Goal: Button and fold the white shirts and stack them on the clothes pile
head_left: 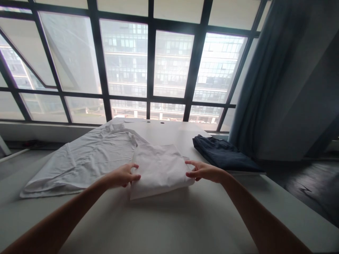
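Note:
A folded white cloth garment (pixel 161 169) is between my two hands over the white table (pixel 169 225). At its left edge, my left hand (pixel 124 175) grips it, thumb and index finger on the upper face and other fingers tucked below. My right hand (pixel 202 171) pinches the opposite edge in the same way. The garment's near edge looks slightly raised, with a shadow beneath it. Just left of it, a second white garment (pixel 90 158) lies spread out and wrinkled, reaching toward the far end of the table.
A folded dark navy garment (pixel 225 153) rests near the table's right edge, on something thin and white. Beyond the table stands a wide window with dark frames (pixel 150 63). A grey-blue curtain (pixel 256 88) hangs at the right. Two dark holes show at the table's far end.

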### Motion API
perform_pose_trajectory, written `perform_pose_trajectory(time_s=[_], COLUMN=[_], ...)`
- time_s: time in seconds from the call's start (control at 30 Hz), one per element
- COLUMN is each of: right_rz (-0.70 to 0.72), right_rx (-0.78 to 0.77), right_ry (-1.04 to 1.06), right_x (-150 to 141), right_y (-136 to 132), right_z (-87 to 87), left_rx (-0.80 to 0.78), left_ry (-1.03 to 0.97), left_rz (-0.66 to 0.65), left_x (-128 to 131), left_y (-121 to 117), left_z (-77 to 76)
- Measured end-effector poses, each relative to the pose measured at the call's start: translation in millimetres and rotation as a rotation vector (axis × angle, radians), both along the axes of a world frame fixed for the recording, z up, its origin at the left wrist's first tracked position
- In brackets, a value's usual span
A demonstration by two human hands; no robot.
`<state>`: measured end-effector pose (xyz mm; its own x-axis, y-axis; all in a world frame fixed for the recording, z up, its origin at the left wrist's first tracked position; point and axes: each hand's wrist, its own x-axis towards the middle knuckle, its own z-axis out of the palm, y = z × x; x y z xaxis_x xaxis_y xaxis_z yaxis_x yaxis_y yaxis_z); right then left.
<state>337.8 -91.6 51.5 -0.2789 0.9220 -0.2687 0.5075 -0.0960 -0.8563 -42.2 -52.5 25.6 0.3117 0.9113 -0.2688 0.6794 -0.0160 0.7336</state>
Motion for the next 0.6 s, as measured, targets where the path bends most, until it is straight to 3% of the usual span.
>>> perform_pose_trajectory(time_s=[0.13, 0.27, 0.37, 0.43, 0.53, 0.6], right_rz=[-0.002, 0.05, -0.009, -0.059, 0.014, 0.133], right_rx=[0.037, 0.094, 0.395, 0.64, 0.92, 0.934], right_ry=[-0.131, -0.515, -0.807, -0.852, -0.737, -0.673], right_x=[-5, -17, -37, -57, -92, -108], right_y=[2, 1, -6, -11, -11, -7], right_z=[-15.9, -21.0, -14.7, -13.7, -27.0, -42.5], left_rx=[0.017, 0.098, 0.403, 0.631, 0.848, 0.864], left_ry=[0.077, 0.27, 0.502, 0.523, 0.352, 0.29], left_rz=[-0.01, -0.045, -0.071, -0.121, -0.32, -0.43], left_x=[5, 13, 25, 37, 60, 71], left_y=[-2, -8, -20, -28, -34, -33], left_z=[-4.0, 4.3, 13.2, 12.9, -3.1, -20.2])
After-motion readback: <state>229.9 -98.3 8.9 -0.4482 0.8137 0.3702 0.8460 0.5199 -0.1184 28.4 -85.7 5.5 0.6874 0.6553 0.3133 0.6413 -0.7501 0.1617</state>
